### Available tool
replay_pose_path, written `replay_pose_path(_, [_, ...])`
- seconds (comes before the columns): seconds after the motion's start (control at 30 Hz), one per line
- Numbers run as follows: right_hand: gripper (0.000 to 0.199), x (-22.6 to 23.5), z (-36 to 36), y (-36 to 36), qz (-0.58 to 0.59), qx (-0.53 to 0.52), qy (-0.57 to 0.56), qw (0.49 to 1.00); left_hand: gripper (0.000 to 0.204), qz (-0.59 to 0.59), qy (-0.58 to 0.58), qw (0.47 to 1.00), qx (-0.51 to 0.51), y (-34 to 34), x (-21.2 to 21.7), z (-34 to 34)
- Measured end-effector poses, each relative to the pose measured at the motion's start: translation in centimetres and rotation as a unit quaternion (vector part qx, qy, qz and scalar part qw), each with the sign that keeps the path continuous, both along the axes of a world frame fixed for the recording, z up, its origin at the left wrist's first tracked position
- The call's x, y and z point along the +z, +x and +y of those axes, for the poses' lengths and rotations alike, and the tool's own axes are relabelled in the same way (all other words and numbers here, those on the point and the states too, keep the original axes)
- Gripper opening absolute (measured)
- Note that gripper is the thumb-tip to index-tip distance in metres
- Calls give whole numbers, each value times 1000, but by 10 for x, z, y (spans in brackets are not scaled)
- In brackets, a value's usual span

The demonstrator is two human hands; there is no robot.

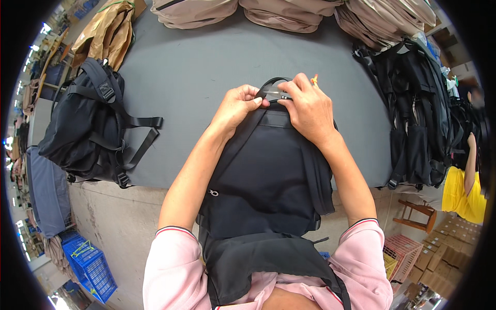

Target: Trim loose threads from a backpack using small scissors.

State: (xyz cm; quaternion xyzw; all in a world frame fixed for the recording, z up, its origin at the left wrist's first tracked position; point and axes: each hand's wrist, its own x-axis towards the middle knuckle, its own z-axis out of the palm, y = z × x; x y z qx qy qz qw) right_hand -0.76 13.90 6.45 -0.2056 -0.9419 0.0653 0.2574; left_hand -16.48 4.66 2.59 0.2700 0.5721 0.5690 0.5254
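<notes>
A black backpack (268,160) lies in front of me, its top end on the grey table and its lower end against my body. My left hand (240,106) is closed, thumb and fingers pinching the black webbing loop (271,81) at the top of the bag. Close beside it my right hand (310,106) is closed on a slim metal tool (274,92), which points toward the left fingertips. A small yellow and orange piece (314,80) sticks up behind the right fingers; whether it belongs to the tool I cannot tell.
Another black backpack (95,113) with loose straps sits at the table's left edge. Several black bags (413,108) are heaped on the right. Beige bags (289,13) line the far side, with brown paper (106,33) at far left. A blue crate (90,266) stands below; a yellow-sleeved person (465,196) is at right.
</notes>
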Motion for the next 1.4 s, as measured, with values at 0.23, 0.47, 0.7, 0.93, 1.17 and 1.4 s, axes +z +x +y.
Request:
replay_pose_path(0.23, [24,-2,3,-5,6,36,26,999,12,-11,-26,1000,4,-2,3,3])
replay_pose_path(0.47, [24,-8,4,-6,23,40,31,998,12,-6,-30,1000,-2,-5,1,4])
replay_pose_path(0.7, [21,-12,3,-12,30,53,34,998,10,-21,-28,999,5,-6,0,1])
replay_pose_path(0.93, [22,-11,0,-3,67,-4,72,995,11,-4,-42,999,-9,-5,1,2])
replay_pose_path(1.17, [22,-37,-3,21,131,-136,-435,880,43,52,-4,994,-101,-17,22,3])
replay_pose_path(1.4, [23,-47,1,26,211,-128,-525,814,45,167,53,959,-221,0,34,31])
